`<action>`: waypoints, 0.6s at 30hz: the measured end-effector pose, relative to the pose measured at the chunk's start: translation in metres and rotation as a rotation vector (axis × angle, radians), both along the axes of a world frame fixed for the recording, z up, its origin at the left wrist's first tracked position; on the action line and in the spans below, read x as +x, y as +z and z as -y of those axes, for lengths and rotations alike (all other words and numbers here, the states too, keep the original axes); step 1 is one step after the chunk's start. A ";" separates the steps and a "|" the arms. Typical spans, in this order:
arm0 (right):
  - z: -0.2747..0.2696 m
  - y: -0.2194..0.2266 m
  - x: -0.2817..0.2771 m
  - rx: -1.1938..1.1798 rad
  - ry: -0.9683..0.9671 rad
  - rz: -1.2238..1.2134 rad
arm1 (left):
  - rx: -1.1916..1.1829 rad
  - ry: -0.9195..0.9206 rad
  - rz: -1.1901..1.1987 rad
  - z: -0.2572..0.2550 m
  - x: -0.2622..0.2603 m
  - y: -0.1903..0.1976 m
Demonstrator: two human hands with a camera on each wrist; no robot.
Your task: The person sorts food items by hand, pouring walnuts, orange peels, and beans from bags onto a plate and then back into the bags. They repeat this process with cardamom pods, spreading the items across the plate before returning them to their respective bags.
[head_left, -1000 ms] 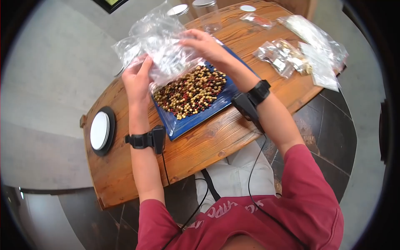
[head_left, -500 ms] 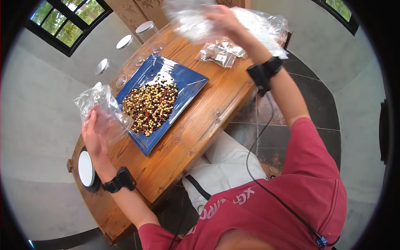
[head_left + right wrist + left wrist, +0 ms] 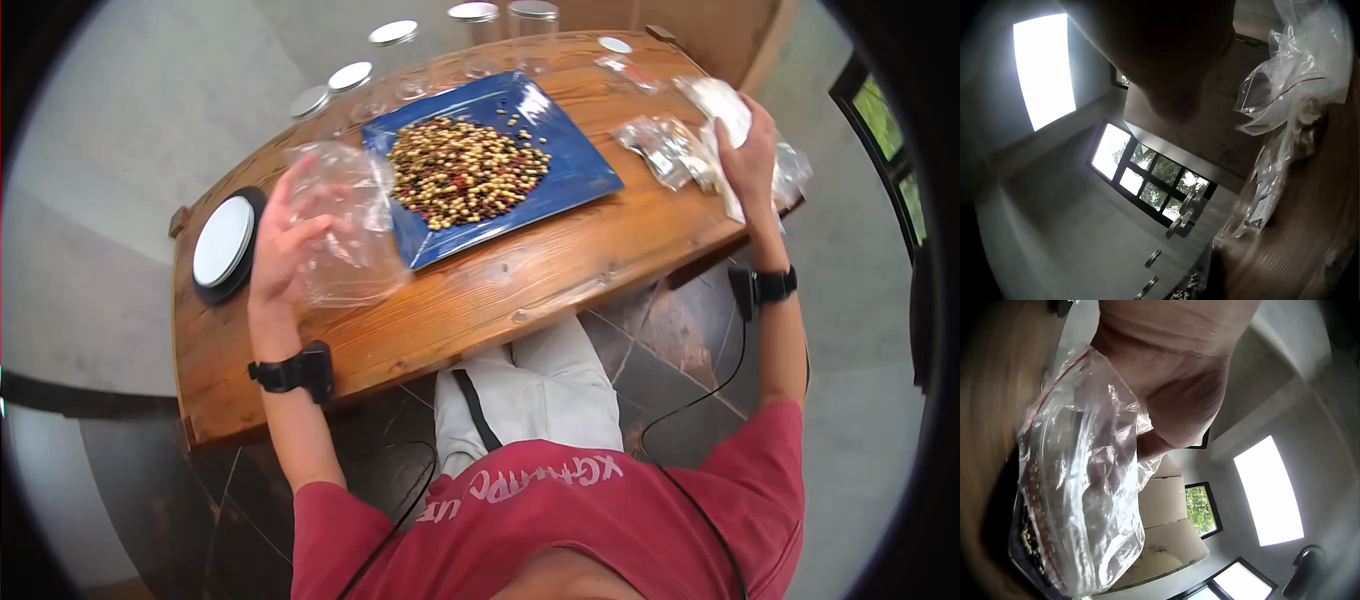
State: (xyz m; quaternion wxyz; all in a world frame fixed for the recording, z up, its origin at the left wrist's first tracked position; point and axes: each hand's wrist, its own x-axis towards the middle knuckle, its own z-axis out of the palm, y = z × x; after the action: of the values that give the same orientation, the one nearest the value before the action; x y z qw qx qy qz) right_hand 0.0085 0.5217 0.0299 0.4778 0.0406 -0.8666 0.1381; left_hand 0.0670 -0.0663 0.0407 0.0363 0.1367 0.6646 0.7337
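Observation:
A clear zip bag hangs from my left hand, whose bent fingers hold it over the table's left part. That bag fills much of the left wrist view, its red zip line showing. My right hand is at the white plastic bags on the table's right end, thumb spread from the fingers; no bag shows gripped in it. Between the hands lies a blue square plate with a heap of mixed peppercorns. Small clear packets lie left of my right hand.
Several lidded clear jars stand along the table's far edge. A round white-topped dark object is at the left. A red-filled packet and a white lid lie at the back right of the wooden table.
My hands have parted from the crumpled clear plastic they held together. The left moved left with one clear bag; the right went right to the white bags and no longer visibly holds crumpled plastic.

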 end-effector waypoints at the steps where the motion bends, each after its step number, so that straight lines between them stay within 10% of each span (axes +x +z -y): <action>1: 0.045 0.014 0.008 -0.108 0.262 0.059 | 0.022 -0.030 -0.015 -0.006 0.003 0.004; 7: 0.236 0.040 0.030 -0.736 1.295 1.106 | 0.026 -0.253 0.000 -0.049 0.027 0.018; 18: 0.318 0.019 0.000 -0.616 1.284 1.255 | -0.046 -0.011 0.138 -0.005 0.054 0.011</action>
State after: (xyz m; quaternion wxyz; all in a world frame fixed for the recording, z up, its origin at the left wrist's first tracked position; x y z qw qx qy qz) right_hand 0.0087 0.2037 0.0491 -0.2528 0.2997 -0.7028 0.5936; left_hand 0.1207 -0.0611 0.0514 0.0894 0.0885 0.6763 0.7258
